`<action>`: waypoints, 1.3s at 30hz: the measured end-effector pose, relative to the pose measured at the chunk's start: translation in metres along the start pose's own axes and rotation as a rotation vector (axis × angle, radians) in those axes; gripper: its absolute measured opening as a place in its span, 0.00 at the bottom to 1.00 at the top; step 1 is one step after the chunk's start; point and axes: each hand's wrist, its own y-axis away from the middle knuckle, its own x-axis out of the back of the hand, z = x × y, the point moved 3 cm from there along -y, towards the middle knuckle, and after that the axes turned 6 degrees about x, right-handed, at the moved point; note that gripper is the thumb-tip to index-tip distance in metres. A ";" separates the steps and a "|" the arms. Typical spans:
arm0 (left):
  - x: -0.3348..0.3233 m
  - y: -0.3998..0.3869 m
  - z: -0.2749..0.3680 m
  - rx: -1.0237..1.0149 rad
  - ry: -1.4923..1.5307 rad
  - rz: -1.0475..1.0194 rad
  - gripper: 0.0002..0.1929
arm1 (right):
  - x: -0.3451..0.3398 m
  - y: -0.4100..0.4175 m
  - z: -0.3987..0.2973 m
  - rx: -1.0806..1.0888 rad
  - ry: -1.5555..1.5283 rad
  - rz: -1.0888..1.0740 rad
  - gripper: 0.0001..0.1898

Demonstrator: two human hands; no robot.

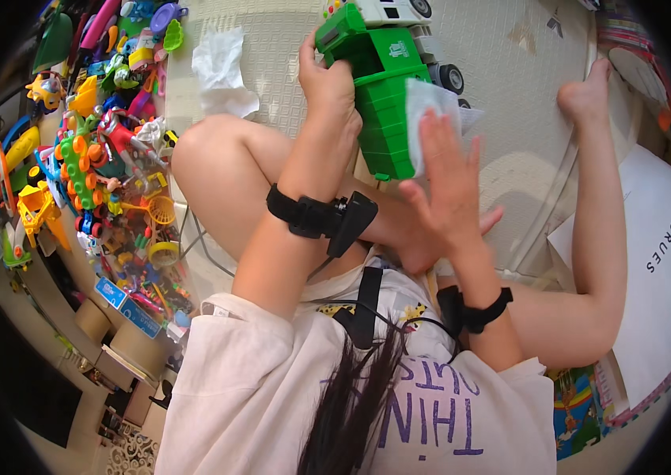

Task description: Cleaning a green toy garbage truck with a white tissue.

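A toy garbage truck with a white cab (pixel 398 10) and a green plastic bin body (pixel 386 113) lies tilted before me. My left hand (pixel 331 80) grips the rim of the green body at its opening, the thumb over the edge. My right hand (pixel 451 172) presses a white wipe (pixel 421 98) flat against the right side of the green body, fingers stretched out and slightly blurred. The truck's black wheels (pixel 450 78) face right. Another crumpled white wipe (pixel 223 74) lies on the mat to the left of my left hand.
A big heap of plastic toys (pixel 116 142) spreads along the left side. My bent legs frame the truck on the pale textured mat (pixel 513 119). A large white sheet or box panel (pixel 650 237) and a colourful printed item (pixel 576 409) lie at right. A thin cable runs by my left knee.
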 end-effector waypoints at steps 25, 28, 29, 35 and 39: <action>-0.002 0.002 0.001 0.043 -0.020 -0.009 0.31 | -0.002 -0.041 0.002 0.078 0.044 0.011 0.40; 0.000 0.001 -0.001 0.035 0.031 -0.024 0.31 | 0.001 -0.044 0.005 0.059 0.079 0.030 0.40; 0.001 0.001 -0.002 0.033 0.046 -0.001 0.30 | 0.001 -0.047 0.001 0.063 0.080 0.031 0.40; -0.002 0.002 -0.002 0.017 0.016 -0.074 0.31 | 0.001 -0.092 0.000 0.128 0.028 0.116 0.37; 0.000 -0.001 -0.004 0.028 -0.015 -0.064 0.31 | 0.000 -0.092 -0.005 0.134 0.015 0.107 0.34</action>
